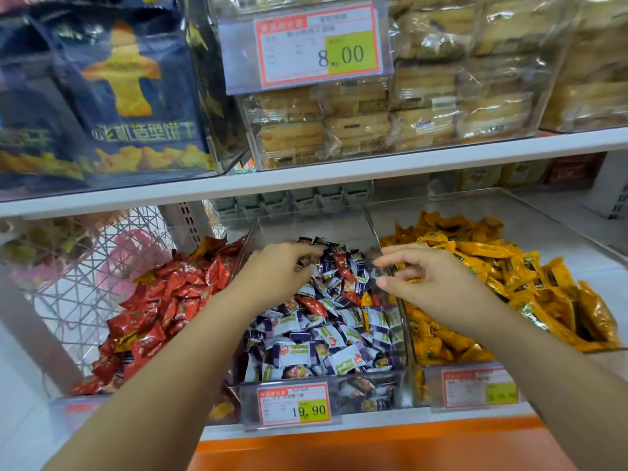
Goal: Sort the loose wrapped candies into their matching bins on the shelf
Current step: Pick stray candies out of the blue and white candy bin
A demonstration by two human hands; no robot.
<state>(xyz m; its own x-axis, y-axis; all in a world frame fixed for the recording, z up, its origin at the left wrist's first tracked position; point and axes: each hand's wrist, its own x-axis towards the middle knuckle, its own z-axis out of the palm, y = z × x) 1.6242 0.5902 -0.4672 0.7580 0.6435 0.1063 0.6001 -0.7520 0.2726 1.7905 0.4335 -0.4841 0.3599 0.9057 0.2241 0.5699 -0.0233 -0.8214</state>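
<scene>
Sorting looks well along but not finished, judging from the head view, the only one you have. On the lower shelf (373,423) three clear bins stand side by side. The red bin (234,253) holds red candies (163,300), the middle bin (323,229) holds purple candies (326,348), and the yellow bin (543,232) holds yellow candies (492,266). Each pile is mostly one colour, so most pieces already lie where they belong.

What is left for you sits mainly in the middle bin. Several red strays (314,305) show among the purple, most of them toward the centre and back. One yellow stray (365,300) lies close to the right wall. At the back of the red bin an orange wrapper (205,246) pokes up, too blurred to say whether it is misplaced.

Your left hand (282,266) reaches over the back of the middle bin with its fingers curled down onto the wrappers. Whether it pinches one cannot be told. Your right hand (428,277) hovers over the wall between the middle and yellow bins, thumb and forefinger apart. Its other fingers curl above yellow wrappers, and whether they hold one or it merely lies beneath cannot be told.

As a judgement, you have the red strays to carry left and the yellow one to carry right. Lower layers are hidden, so more may turn up as you dig.
</scene>
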